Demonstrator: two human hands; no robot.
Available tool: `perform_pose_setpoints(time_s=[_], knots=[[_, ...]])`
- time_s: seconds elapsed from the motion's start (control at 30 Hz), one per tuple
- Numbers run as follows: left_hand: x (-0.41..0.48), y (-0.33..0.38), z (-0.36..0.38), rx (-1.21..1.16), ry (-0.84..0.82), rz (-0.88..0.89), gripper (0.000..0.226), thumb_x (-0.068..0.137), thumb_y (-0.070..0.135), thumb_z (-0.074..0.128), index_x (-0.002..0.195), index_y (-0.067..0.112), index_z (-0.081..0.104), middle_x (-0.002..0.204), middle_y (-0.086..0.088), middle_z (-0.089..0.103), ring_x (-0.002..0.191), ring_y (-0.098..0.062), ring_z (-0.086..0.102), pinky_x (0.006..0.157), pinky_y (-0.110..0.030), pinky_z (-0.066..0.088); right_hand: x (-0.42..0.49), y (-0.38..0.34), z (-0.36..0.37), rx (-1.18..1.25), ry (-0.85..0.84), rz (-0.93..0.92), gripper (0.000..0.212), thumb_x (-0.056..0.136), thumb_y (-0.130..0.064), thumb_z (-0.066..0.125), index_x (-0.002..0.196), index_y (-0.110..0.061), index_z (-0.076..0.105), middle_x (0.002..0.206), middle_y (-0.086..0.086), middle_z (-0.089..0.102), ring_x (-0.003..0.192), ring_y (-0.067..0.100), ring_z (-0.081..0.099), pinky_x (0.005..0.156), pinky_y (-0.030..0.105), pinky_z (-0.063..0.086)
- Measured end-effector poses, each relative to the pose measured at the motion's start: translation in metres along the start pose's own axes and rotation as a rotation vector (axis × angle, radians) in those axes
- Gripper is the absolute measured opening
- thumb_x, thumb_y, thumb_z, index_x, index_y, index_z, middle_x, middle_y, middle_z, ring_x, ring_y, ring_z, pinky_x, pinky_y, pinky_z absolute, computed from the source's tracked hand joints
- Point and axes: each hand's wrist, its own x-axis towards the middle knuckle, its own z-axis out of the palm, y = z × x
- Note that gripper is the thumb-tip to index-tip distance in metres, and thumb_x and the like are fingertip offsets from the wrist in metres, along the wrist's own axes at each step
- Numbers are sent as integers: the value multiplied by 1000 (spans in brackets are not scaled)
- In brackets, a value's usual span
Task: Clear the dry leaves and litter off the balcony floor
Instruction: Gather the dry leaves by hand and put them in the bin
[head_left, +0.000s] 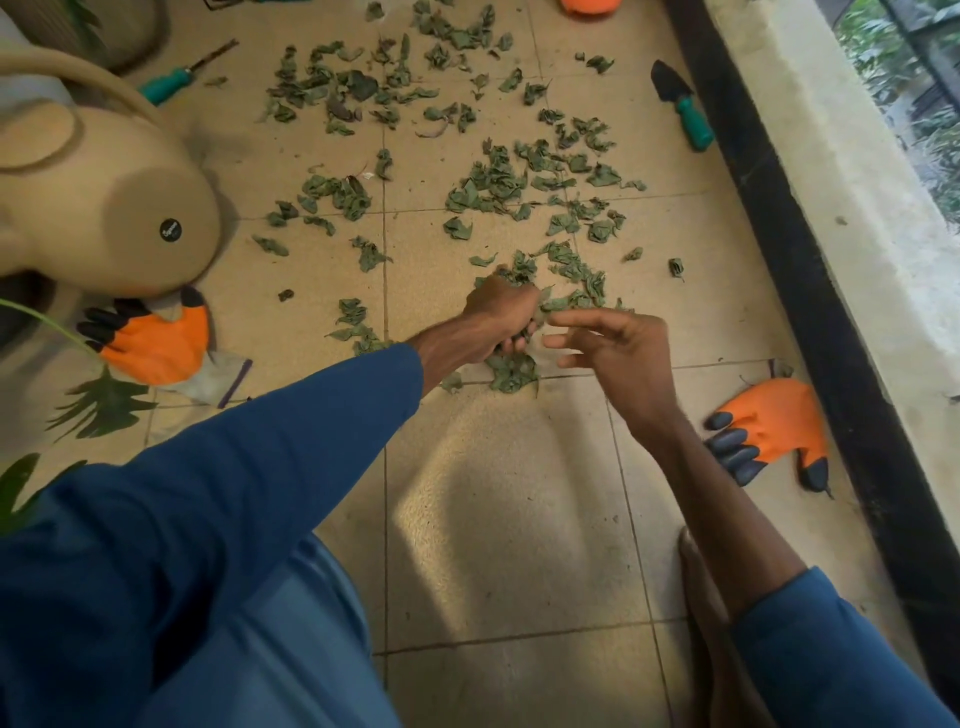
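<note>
Several crumpled dry green leaves (488, 182) lie scattered over the beige tiled balcony floor (509, 519), thickest at the middle and far end. My left hand (501, 317) grips a bunch of leaves, fingers curled round them, with more leaves hanging below it (511, 371). My right hand (608, 343) hovers just to its right, fingers relaxed and spread, holding nothing, its fingertips close to the bunch.
A tan watering can (104, 192) stands at left. Orange gloves lie at left (153, 340) and right (769, 426). A teal-handled trowel (683, 106) lies by the black skirting and parapet wall (831, 218). Another teal-handled tool (176, 83) lies far left.
</note>
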Motion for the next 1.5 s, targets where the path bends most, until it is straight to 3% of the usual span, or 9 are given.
perform_pose_setpoints(time_s=[0.13,0.23,0.4,0.57,0.93,1.07,1.2,1.33,1.5], knots=[[-1,6,-8,26,-32,-14,30,98,17,47,73,11,64,63,0,60,48,-14,54,42,-20,35,14,45,-27,-295,259,135,23,88,4,62,95,-10,80,92,6,78,79,16,75,74,33,62],[2,5,-11,72,-84,-35,30,96,14,47,71,12,63,71,-6,64,65,-20,57,47,-23,36,29,76,-44,-544,365,207,22,84,-8,66,100,-14,79,98,5,78,85,18,72,82,32,57],[-4,6,-11,139,-166,-32,26,100,13,49,78,8,62,52,1,59,40,-10,50,36,-17,37,54,83,-40,-639,240,186,32,88,-32,76,111,-10,76,102,7,76,89,24,71,82,41,59],[-8,7,-10,194,-199,-1,24,99,16,52,85,4,68,63,-5,63,43,-12,54,37,-18,40,64,92,-35,-754,177,153,14,89,-20,75,100,-12,78,99,11,76,86,29,71,79,47,61],[-10,4,-15,210,-248,6,18,100,14,52,94,2,64,48,8,61,41,-10,55,36,-18,40,42,94,-66,-749,173,24,16,93,-11,66,101,-7,78,103,14,76,93,31,70,80,36,54],[-9,2,-15,232,-263,0,18,100,14,51,92,4,62,48,9,61,42,-10,56,37,-19,40,53,85,-64,-650,93,32,9,88,-6,70,87,-10,78,85,8,76,80,21,72,70,22,52],[-8,3,-16,243,-265,-3,18,100,15,51,93,3,64,49,9,61,42,-11,57,37,-19,41,57,85,-64,-499,60,170,22,86,0,69,103,-13,70,79,4,76,76,17,74,77,39,61],[-8,4,-16,263,-264,-3,21,100,16,51,93,3,65,49,8,62,41,-10,56,37,-19,40,56,87,-71,-486,-30,184,46,88,-2,69,129,-22,65,85,2,76,85,20,72,81,39,58],[-8,3,-14,286,-281,-10,22,100,16,51,92,4,67,54,4,64,43,-11,56,37,-18,40,52,91,-77,-477,-41,177,23,94,-7,64,108,-18,79,96,4,77,90,22,70,76,33,57]])
